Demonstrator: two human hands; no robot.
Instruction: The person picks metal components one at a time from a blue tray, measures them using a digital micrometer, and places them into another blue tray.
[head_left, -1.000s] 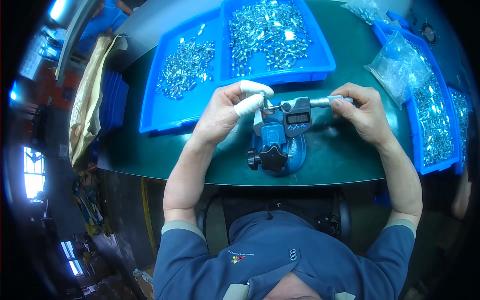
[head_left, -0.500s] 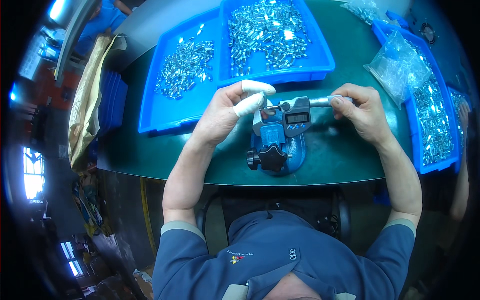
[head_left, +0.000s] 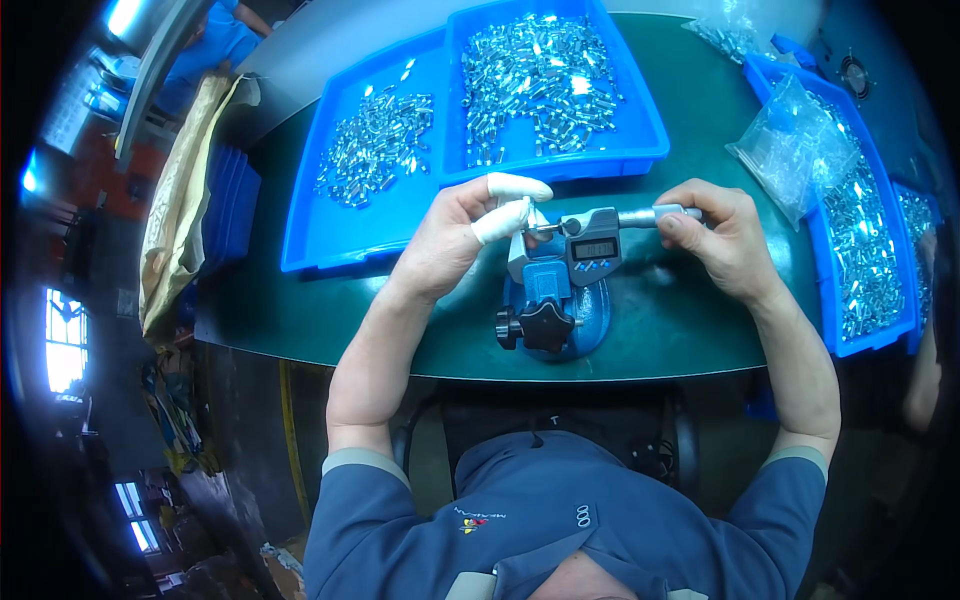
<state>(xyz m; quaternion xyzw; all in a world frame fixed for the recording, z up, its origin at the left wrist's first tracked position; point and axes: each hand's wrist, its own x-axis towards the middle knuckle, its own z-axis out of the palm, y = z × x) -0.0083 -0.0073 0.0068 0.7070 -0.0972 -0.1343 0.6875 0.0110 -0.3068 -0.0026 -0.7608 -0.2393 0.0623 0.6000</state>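
Head view, the only one: in the last second the whole bench has dropped slightly in the picture, as if my head tilted. My right hand (head_left: 725, 235) is still on the handle (head_left: 640, 217) of the measuring gauge (head_left: 594, 245), thumb seemingly rolled a little lower, while my left pinch looks unchanged; I take that as the same measuring step, slightly adjusted.

My left hand (head_left: 450, 240), at the gauge's nine o'clock, is nearly closed: white-covered thumb and forefinger pinch a small metal part (head_left: 531, 206) at the gauge's mouth. I cannot tell whether both measuring faces touch it. My right thumb and forefinger are closed around the handle, at three o'clock.

From the gauge, the blue stand (head_left: 592, 325) is at six, a blue tray (head_left: 330, 240) of metal parts at ten, a fuller tray (head_left: 560, 166) near twelve, a clear bag (head_left: 795, 150) at two.
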